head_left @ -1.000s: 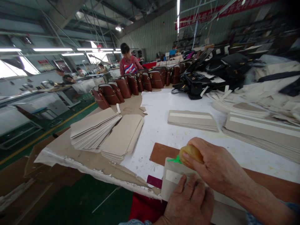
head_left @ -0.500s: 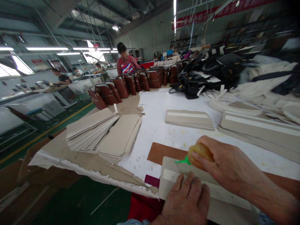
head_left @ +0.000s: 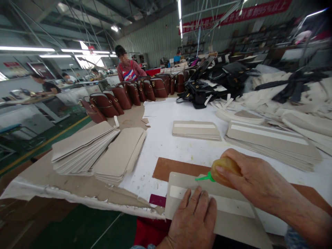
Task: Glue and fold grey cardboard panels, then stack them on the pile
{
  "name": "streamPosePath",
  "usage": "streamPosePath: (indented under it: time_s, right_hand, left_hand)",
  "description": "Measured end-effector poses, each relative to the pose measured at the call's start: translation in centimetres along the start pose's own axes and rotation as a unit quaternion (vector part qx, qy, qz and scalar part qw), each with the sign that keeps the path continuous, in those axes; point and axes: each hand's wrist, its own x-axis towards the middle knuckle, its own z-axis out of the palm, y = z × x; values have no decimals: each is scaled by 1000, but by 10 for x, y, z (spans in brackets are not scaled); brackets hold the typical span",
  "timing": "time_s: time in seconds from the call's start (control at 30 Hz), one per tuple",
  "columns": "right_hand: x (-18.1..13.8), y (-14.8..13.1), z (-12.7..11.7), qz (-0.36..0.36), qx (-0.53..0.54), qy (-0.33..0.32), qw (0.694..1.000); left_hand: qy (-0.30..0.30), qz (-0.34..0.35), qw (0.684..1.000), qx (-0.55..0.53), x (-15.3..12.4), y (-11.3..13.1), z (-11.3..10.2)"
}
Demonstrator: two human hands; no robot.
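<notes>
left hand [head_left: 193,216] lies palm down on a beige panel [head_left: 230,226], fingers near straight and slightly apart, gripping nothing, just pressing on the panel and its white band [head_left: 230,205]. right hand [head_left: 249,176] is curled round a squat amber bottle [head_left: 224,169], thumb along its side; green nozzle [head_left: 206,177] points left, tip at or just above the panel's upper part, contact unclear. panel sits at the table's near edge, partly covering a brown strip [head_left: 178,169], with a maroon piece [head_left: 157,200] just beside its left edge. progress: this panel looks mid-work, white band already on it; no fresh line of fluid can be made out. beyond, on a stained white sheet [head_left: 162,147], a short stack [head_left: 195,130] and a long stack [head_left: 269,141] show white bands too; left of them, a fanned stack [head_left: 80,152] and a neater stack [head_left: 120,152] show plain faces. which are finished or waiting is unclear. farther: brown bags [head_left: 121,98] standing in rows, black bags [head_left: 225,77] heaped, a person [head_left: 128,71] behind the brown ones. writing: far red banner [head_left: 233,17] ends "95%以上", rest blurred; no label seen on the bottle.
</notes>
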Motion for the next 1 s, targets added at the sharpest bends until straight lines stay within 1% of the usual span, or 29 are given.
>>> streamPosePath:
  time_s: [0.1, 0.27, 0.4, 0.5, 0.73, 0.83, 1.0]
  right_hand:
    - [-4, 9, -2, 9, -10, -4, 1000]
    - [-9, 23, -8, 40, -27, -11, 999]
    - [-11, 27, -9, 55, -28, -17, 998]
    - [-8, 21, -7, 48, -26, -13, 998]
    - [7, -7, 1, 6, -5, -22, 1000]
    - [13, -17, 4, -12, -10, -19, 1000]
    - [21, -32, 11, -21, -15, -33, 999]
  left_hand:
    - [-1, 4, 1000, 1, 0, -1, -2]
    - [-20, 10, 1000, 1, 1, -2, -4]
    - [-25, 7, 1000, -2, 1, -2, -5]
    - [-30, 8, 1000, -3, 2, -2, -7]
    - [-23, 10, 1000, 11, 1, -2, -3]
    - [-15, 13, 1000, 18, -2, -1, 1]
    - [3, -2, 1000, 12, -4, 1, 4]
